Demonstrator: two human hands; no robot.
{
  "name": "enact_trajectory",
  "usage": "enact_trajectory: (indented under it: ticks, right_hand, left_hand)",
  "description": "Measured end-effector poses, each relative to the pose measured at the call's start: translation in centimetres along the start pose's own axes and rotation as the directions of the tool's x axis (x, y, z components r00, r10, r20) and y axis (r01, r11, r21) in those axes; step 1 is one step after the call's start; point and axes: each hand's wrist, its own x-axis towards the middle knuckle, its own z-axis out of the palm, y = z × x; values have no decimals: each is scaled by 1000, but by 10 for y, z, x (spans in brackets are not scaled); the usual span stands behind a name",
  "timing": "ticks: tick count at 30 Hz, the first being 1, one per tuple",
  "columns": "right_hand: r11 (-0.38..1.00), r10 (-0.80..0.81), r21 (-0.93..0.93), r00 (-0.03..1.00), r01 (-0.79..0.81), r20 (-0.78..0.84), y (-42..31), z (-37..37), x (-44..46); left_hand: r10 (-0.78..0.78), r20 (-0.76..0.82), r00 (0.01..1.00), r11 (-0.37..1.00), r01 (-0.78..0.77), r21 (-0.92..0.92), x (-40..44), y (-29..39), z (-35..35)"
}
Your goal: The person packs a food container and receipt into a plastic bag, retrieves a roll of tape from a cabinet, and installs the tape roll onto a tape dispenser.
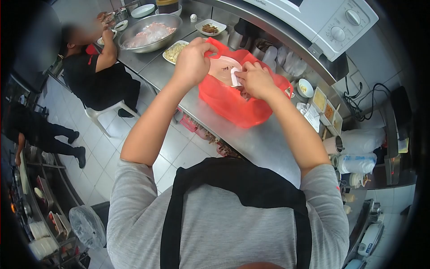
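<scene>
A red plastic bag [233, 107] stands on the steel counter in front of me, its mouth open. My left hand [193, 62] pinches the bag's upper left rim. Inside lies a round, pale container lid [220, 67] with dark handwriting on it. My right hand [257, 81] reaches into the bag from the right, its fingers closed on a small white folded piece [234, 77], perhaps paper or a packet, against the lid's edge. What lies deeper in the bag is mostly hidden.
Left of the bag are a dish of chopped pale food [174, 53] and a large metal bowl [152, 33]. A microwave [333, 27] sits on a shelf above right. Food tubs [329, 110] line the right side. One person sits at the counter's left; another stands behind.
</scene>
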Motion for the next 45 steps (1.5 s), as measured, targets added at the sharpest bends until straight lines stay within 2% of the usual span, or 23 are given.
enact_trajectory:
  ticks: [2, 5, 8, 11, 14, 17, 18, 21, 22, 24, 25, 27, 28, 31, 33, 34, 35, 36, 37, 39, 41, 42, 45]
  right_hand:
    - [999, 54, 2, 998, -54, 38, -1, -2, 2]
    - [995, -50, 88, 999, 51, -21, 6, 2, 3]
    - [984, -103, 153, 991, 89, 88, 9, 2, 1]
    - [981, -70, 187, 996, 58, 54, 2, -3, -7]
    - [986, -67, 145, 995, 78, -78, -1, 9, -7]
    - [977, -51, 202, 996, 64, -67, 3, 6, -9]
    - [987, -65, 147, 998, 63, 11, 4, -10, -14]
    - [996, -77, -21, 969, 84, 233, 9, -87, -51]
    - [992, -76, -77, 952, 104, 296, 16, -97, -65]
    - [906, -132, -347, 940, 243, 314, 37, -95, -86]
    - [829, -157, -469, 931, 305, 329, 46, -94, -94]
    - [868, -241, -415, 963, 271, 124, 69, -84, -88]
    - [886, -272, -387, 962, 257, 16, 74, -85, -84]
    - [982, -186, -35, 923, 185, -337, 43, -98, -63]
    - [832, 48, 472, 811, 290, -583, 26, -72, -37]
    - [754, 91, 554, 779, 353, -621, 10, -68, -26]
    - [663, 141, 622, 747, 416, -649, -2, -63, -16]
    - [502, 137, 739, 803, 449, -581, -3, -41, -4]
    - [457, 133, 763, 813, 458, -567, -3, -29, 4]
    - [361, 124, 806, 833, 468, -539, -4, -4, 19]
    - [111, 97, 946, 944, 304, -315, -7, -10, 6]
    - [55, 182, 933, 916, 355, -359, -14, -30, -9]
    - [315, 39, 917, 962, 243, -269, 1, -77, -57]
  left_hand:
    - [-1, -3, 1000, 1000, 1, -15, -1, 1, -1]
    - [-9, -8, 1000, 1000, 9, -7, -1, 2, -4]
    - [-22, -2, 1000, 1000, 22, -15, -2, 3, -5]
    - [-11, -6, 1000, 1000, 11, -14, -1, 3, -6]
    - [-21, 0, 1000, 1000, 21, -11, -2, 3, -6]
    - [-29, -26, 999, 1000, 29, 4, -3, 4, -8]
    - [-28, -43, 999, 1000, 29, 11, -1, 3, -10]
    - [67, 30, 997, 967, -73, 245, 2, -8, -19]
    - [39, 54, 998, 968, -51, 245, 4, -12, -22]
    - [-18, 104, 994, 969, -8, 246, 13, -21, -24]
    - [-152, 153, 976, 988, 150, 27, 18, -19, -24]
    - [-349, 328, 878, 810, 459, -364, 33, -13, -24]
    - [-353, 363, 862, 679, 503, -534, 41, -8, -20]
    - [-333, 379, 863, 548, 505, -667, 55, 25, -14]
    - [-129, 485, 865, 714, 421, -559, 58, 33, 2]
    - [-29, 490, 871, 794, 318, -518, 56, 40, 5]
    - [70, 502, 862, 857, 206, -473, 53, 47, 8]
    - [138, 451, 882, 943, 23, -333, 47, 65, 2]
    - [186, 423, 887, 983, -162, -92, 41, 76, -2]
    - [20, 500, 866, 970, -138, 200, 33, 96, -14]
    - [182, 235, 955, 965, -219, 142, 21, 95, -30]
    - [253, 91, 963, 958, -263, 116, 15, 90, -40]
    - [116, -60, 991, 991, -119, -57, -8, 67, -60]
